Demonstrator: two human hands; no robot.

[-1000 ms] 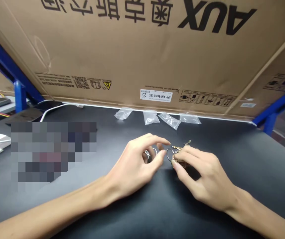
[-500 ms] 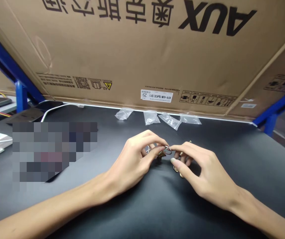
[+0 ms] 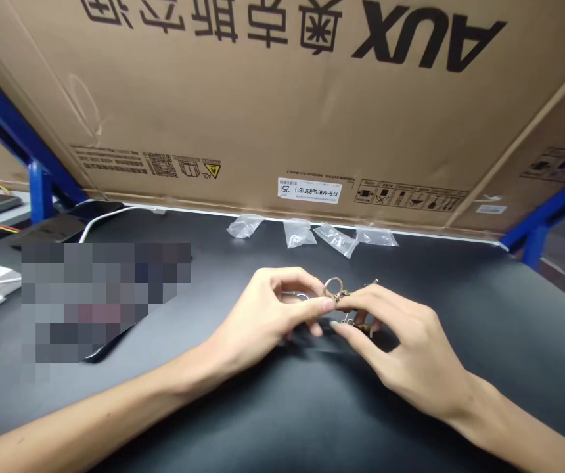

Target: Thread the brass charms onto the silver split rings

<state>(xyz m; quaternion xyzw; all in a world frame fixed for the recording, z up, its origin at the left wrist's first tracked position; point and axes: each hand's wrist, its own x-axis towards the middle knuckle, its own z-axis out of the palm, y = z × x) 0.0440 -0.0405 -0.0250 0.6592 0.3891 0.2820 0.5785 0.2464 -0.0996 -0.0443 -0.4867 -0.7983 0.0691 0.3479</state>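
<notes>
My left hand (image 3: pixel 267 305) pinches a round metal key ring (image 3: pixel 332 286) between thumb and fingertips, and the ring stands up above the pinch. Behind the left thumb, part of a second silvery ring (image 3: pixel 303 297) shows. My right hand (image 3: pixel 405 335) meets the left at the key ring, its index fingertip against the ring's base. Under its curled fingers hangs a small brass-coloured charm (image 3: pixel 362 330) with a short chain, partly hidden by the fingers. A thin gold-coloured piece (image 3: pixel 372 282) sticks out above the right knuckles.
Several clear plastic bags (image 3: pixel 299 233) lie along the back of the black tabletop (image 3: pixel 272 407). A large cardboard box (image 3: pixel 263 118) rises behind them, between blue metal posts (image 3: pixel 41 190). On the left are a white cable (image 3: pixel 100 217) and a blurred-out area.
The key ring has turned upright above the left fingertips. The brass charm has shifted from beside the left fingers to under the right ones. Both hands stay close together.
</notes>
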